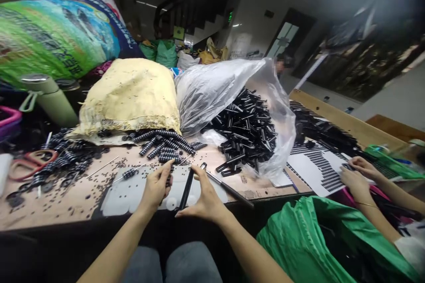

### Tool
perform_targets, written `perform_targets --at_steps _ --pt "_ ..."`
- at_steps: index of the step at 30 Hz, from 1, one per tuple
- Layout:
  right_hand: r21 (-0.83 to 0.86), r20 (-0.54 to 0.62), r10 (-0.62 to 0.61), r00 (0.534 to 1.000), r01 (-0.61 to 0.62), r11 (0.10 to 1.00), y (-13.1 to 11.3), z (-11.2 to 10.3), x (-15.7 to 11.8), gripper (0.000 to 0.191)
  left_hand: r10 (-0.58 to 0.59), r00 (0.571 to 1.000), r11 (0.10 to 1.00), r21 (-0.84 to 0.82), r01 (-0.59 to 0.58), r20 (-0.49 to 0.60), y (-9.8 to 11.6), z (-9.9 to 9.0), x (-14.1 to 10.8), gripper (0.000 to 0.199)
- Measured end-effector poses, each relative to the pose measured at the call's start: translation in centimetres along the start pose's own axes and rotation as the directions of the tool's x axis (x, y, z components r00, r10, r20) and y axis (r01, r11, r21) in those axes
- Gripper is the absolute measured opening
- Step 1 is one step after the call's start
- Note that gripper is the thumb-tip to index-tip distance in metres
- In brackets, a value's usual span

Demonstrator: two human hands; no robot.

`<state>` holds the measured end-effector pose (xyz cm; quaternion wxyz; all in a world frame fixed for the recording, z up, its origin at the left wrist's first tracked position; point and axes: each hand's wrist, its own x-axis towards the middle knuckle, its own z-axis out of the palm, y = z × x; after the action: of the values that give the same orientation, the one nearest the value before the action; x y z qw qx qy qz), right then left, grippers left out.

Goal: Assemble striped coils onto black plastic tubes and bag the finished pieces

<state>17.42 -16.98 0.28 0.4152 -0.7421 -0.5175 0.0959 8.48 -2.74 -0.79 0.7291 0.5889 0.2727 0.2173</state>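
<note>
My left hand [157, 188] is closed, fingers curled and thumb on top; something dark shows between the fingers, too small to name. A thin metal pin [184, 160] lies just beyond its thumb tip. Beside it, my right hand [207, 194] grips a slim black plastic tube [187, 189] lengthwise, thumb at the near end and index finger at the far end. Past that hand a tool with a metal shaft and dark handle [234, 191] lies slanted over the table's front edge. Under both hands is a whitish mat [124, 196] with small black bits on it.
Patterned black rollers [169, 143] lie before a yellow sack [133, 93]. A clear plastic bag [212, 88] spills black plastic pieces [247, 128]. At left are scissors [29, 166] and a green flask [55, 101]. Another person's hands [358, 177] work at right, above a green bag [292, 239].
</note>
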Motion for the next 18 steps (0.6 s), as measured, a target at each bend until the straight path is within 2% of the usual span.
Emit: perform_targets --at_steps 3,8,13,18 --pt "0.025 0.031 -0.102 0.994 0.102 0.995 -1.1 0.4 0.5 0.115 -0.119 0.993 0.971 -0.207 0.121 0.020 1.1 1.1 -0.7 0.049" --pt "0.053 0.084 -0.192 0.978 0.188 0.981 -1.6 1.1 1.0 0.110 -0.179 0.984 0.938 -0.297 0.176 0.019 1.4 1.9 -1.4 0.034" --pt "0.109 0.128 -0.155 0.980 0.141 0.984 -0.7 1.6 0.8 0.113 -0.272 0.960 0.905 -0.321 0.278 0.064 1.1 2.3 -1.5 0.030" --pt "0.142 0.130 -0.067 0.989 0.048 0.989 -0.3 2.0 0.6 0.107 -0.299 0.953 0.907 -0.295 0.300 0.050 0.5 2.5 -1.0 0.025"
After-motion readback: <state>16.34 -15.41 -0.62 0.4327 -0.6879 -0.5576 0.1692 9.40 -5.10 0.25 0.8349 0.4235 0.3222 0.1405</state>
